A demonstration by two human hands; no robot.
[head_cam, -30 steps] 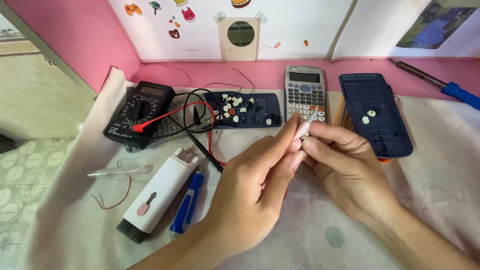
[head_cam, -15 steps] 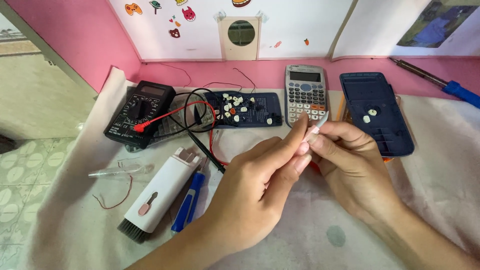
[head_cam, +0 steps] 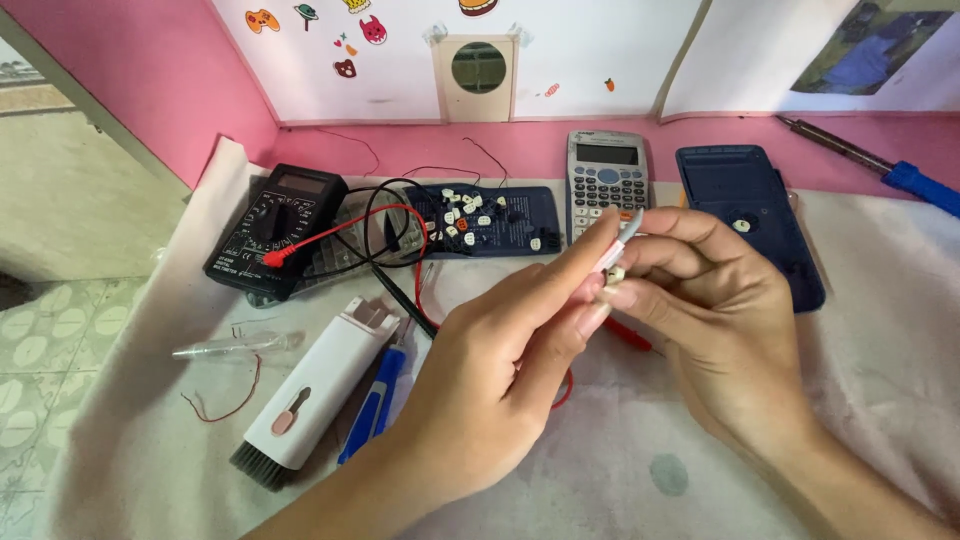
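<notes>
A slim grey-white stick (head_cam: 622, 240) is pinched between thumb and forefinger of the left hand (head_cam: 500, 370). A tiny pale button (head_cam: 616, 273) is nipped by the closed fingertips of the right hand (head_cam: 720, 320), above the soft white cloth (head_cam: 620, 470), near the grey calculator (head_cam: 607, 180). Its underside is hidden.

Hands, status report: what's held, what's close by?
Left hand and right hand pinch a small white key. Calculator just behind. Nothing between them.

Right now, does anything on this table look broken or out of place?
Yes. The dark blue panel beside the calculator lies detached, with small loose keys scattered on it, and the multimeter leads sprawl tangled over it.
</notes>
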